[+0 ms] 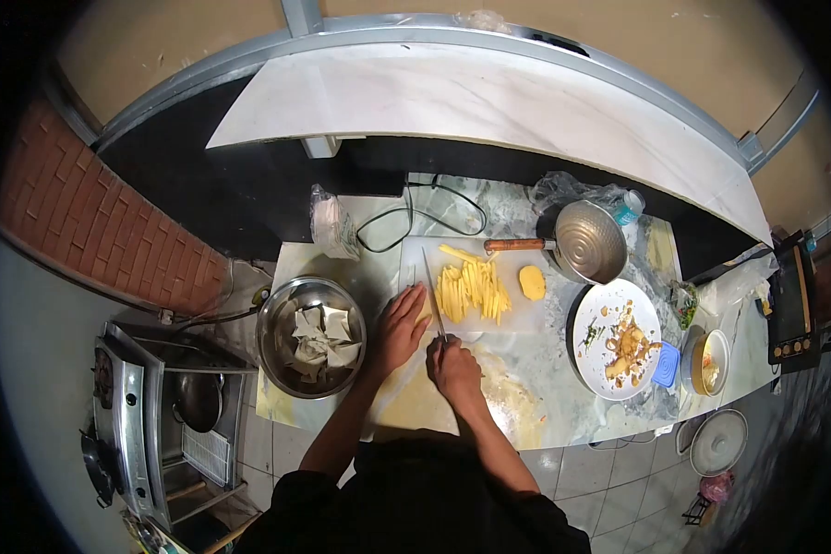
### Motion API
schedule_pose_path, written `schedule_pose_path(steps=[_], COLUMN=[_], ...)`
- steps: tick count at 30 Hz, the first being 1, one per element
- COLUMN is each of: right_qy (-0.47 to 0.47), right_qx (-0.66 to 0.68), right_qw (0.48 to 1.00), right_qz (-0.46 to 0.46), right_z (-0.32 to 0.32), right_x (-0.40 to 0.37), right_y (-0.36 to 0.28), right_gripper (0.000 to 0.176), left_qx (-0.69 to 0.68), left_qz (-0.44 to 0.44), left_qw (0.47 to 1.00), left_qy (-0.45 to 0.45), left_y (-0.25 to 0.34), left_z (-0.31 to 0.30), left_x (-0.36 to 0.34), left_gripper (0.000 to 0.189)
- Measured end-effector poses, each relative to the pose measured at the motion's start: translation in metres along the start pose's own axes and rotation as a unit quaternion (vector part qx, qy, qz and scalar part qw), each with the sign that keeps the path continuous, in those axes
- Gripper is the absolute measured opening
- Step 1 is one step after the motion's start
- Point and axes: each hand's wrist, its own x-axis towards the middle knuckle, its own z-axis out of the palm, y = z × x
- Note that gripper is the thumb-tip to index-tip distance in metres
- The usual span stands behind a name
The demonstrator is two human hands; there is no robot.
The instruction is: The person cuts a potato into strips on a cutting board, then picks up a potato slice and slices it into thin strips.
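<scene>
My right hand [456, 369] is wrapped round the handle of a knife [433, 294], whose blade points away from me over a white cutting board [517, 319]. Just left of the blade, my left hand [403, 323] rests at the board's left edge, fingers slightly spread; whether anything lies under its fingertips cannot be made out. Yellow cut strips [472, 288] lie in a pile right of the blade. Beyond them sits a flat yellow piece [532, 283]. A metal bowl [268, 343] with white folded pieces [325, 338] stands left of my left hand.
A saucepan [591, 242] stands at the back right, its wooden handle over the board. A white plate [589, 319] holds peelings, beside a blue lid [667, 364] and a round container [715, 362]. A black cable [414, 210] lies behind the board. A stove [125, 406] is at left.
</scene>
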Motion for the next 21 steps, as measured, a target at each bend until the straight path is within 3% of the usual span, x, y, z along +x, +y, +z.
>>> schedule_pose_path(steps=[13, 21], right_qy=[-0.017, -0.050], right_qx=[0.027, -0.038], right_qw=[0.999, 0.998], right_qz=[0.004, -0.008], right_z=[-0.001, 0.004], right_x=[0.003, 0.004], right_y=[-0.013, -0.012], right_gripper=[0.034, 0.032], left_qx=[0.018, 0.002], left_qz=[-0.001, -0.012], left_qw=[1.000, 1.000], left_qy=[0.008, 0.011], left_y=[0.004, 0.003], left_z=[-0.001, 0.001], left_x=[0.001, 0.000], left_gripper=[0.043, 0.042])
